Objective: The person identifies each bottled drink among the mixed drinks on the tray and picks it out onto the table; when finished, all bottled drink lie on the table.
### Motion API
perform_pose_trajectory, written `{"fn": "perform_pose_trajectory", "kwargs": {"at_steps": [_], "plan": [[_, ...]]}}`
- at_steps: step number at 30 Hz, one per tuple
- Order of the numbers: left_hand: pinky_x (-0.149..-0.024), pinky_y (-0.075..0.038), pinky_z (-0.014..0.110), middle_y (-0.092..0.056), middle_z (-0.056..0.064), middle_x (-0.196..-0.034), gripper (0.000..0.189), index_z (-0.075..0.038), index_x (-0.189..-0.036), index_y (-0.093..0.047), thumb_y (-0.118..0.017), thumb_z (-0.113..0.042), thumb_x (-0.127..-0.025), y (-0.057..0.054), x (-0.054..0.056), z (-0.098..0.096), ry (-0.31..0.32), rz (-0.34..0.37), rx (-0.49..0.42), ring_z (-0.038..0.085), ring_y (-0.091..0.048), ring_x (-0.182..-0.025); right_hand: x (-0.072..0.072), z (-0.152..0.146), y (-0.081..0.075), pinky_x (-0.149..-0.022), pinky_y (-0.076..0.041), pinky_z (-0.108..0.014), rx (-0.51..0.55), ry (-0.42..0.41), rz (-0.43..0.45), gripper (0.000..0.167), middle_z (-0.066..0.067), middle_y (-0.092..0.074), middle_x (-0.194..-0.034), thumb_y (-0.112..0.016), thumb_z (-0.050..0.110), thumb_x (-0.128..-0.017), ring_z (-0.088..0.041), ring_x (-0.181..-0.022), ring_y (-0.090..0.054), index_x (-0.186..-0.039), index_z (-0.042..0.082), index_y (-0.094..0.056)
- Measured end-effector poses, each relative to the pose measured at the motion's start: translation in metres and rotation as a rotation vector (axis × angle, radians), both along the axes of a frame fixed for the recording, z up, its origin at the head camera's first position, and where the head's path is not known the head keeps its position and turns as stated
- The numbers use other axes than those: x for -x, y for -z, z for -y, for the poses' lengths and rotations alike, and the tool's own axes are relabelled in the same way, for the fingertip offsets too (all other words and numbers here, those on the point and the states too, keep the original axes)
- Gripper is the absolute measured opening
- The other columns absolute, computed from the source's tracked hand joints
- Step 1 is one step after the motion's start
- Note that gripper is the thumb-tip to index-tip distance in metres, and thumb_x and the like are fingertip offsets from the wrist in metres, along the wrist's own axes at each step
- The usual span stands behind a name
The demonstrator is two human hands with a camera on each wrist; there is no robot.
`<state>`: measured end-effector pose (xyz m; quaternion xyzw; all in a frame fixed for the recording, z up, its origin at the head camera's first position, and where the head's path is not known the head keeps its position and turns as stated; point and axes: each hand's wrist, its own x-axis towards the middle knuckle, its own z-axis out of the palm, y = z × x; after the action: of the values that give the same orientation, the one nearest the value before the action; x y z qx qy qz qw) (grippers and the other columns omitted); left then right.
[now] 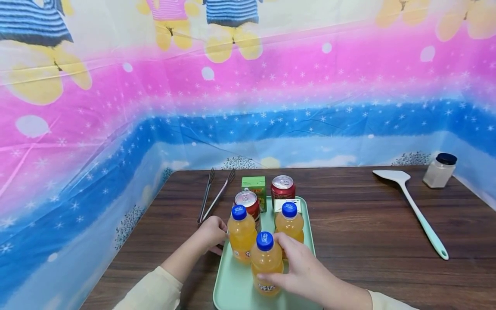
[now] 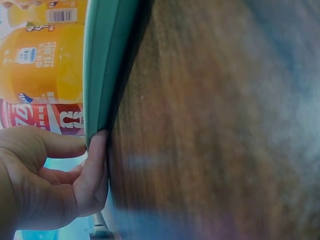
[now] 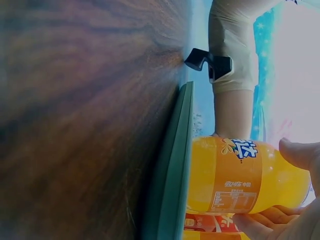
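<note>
A pale green tray (image 1: 228,288) lies on the table. My left hand (image 1: 212,234) pinches its left rim, and in the left wrist view the thumb is on the tray's edge with the fingers against its outer side. My right hand (image 1: 304,269) grips the nearest orange soda bottle (image 1: 267,260), blue-capped, with its base at the tray in the right wrist view. Two more such bottles stand behind it, a left bottle (image 1: 242,234) and a right bottle (image 1: 289,226). Farther back are a front red can (image 1: 247,202), a rear red can (image 1: 283,187), a green carton (image 1: 254,187) and a partly hidden white carton (image 1: 286,201).
Metal tongs (image 1: 217,196) lie left of the tray near the table's back edge. To the right lies a white-headed spatula (image 1: 416,211) with a mint handle. A jar (image 1: 439,171) with a black lid stands at the back right. A printed cloth (image 1: 294,125) hangs behind the table.
</note>
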<state>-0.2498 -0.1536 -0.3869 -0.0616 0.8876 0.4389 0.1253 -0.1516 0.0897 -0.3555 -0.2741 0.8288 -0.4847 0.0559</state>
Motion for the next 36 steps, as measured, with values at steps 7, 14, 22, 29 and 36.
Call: {"fn": "perform_pose_trajectory", "kwargs": {"at_steps": [7,14,22,29,36], "plan": [[-0.050,-0.056,0.038,-0.055,0.015,-0.083,0.012,0.003,-0.086,-0.052,-0.063,0.006,-0.082,-0.003,0.000,-0.002,0.007,-0.004,-0.010,0.024,-0.061,-0.068,0.000,0.000,0.000,-0.081,-0.054,-0.031,0.041,0.015,-0.007,0.050,0.003,-0.061,-0.113,-0.078,0.034,-0.076,-0.015,-0.103,-0.060,-0.115,0.015,-0.052],[-0.050,-0.056,0.037,-0.055,0.014,-0.084,0.012,0.003,-0.088,-0.053,-0.063,0.005,-0.083,-0.003,0.001,-0.003,0.013,0.000,-0.001,0.025,-0.060,-0.069,-0.003,-0.003,0.001,-0.080,-0.054,-0.028,0.046,0.029,-0.053,0.051,0.002,-0.061,-0.111,-0.078,0.035,-0.076,-0.014,-0.100,-0.061,-0.114,0.013,-0.052],[-0.050,-0.056,0.038,-0.055,0.015,-0.084,0.012,0.003,-0.087,-0.051,-0.062,0.005,-0.083,-0.003,0.001,-0.001,0.009,-0.004,-0.012,0.025,-0.060,-0.069,-0.008,-0.010,-0.003,-0.078,-0.052,-0.021,0.009,0.082,-0.119,0.054,0.007,-0.062,-0.107,-0.077,0.041,-0.074,-0.011,-0.098,-0.060,-0.114,0.014,-0.053],[-0.049,-0.056,0.038,-0.054,0.015,-0.083,0.012,0.002,-0.085,-0.051,-0.062,0.006,-0.082,-0.001,0.000,-0.001,0.001,-0.015,-0.012,0.026,-0.059,-0.069,-0.015,-0.021,-0.005,-0.079,-0.053,-0.025,0.041,0.068,-0.120,0.053,0.011,-0.061,-0.108,-0.076,0.040,-0.076,-0.009,-0.098,-0.060,-0.117,0.016,-0.053],[-0.049,-0.056,0.038,-0.054,0.015,-0.083,0.012,0.002,-0.085,-0.050,-0.061,0.006,-0.082,0.002,0.000,0.000,0.001,-0.017,-0.017,0.025,-0.060,-0.069,-0.018,-0.031,-0.005,-0.079,-0.054,-0.028,0.057,0.069,-0.144,0.052,0.012,-0.060,-0.109,-0.075,0.040,-0.076,-0.009,-0.099,-0.059,-0.118,0.017,-0.053]]}}
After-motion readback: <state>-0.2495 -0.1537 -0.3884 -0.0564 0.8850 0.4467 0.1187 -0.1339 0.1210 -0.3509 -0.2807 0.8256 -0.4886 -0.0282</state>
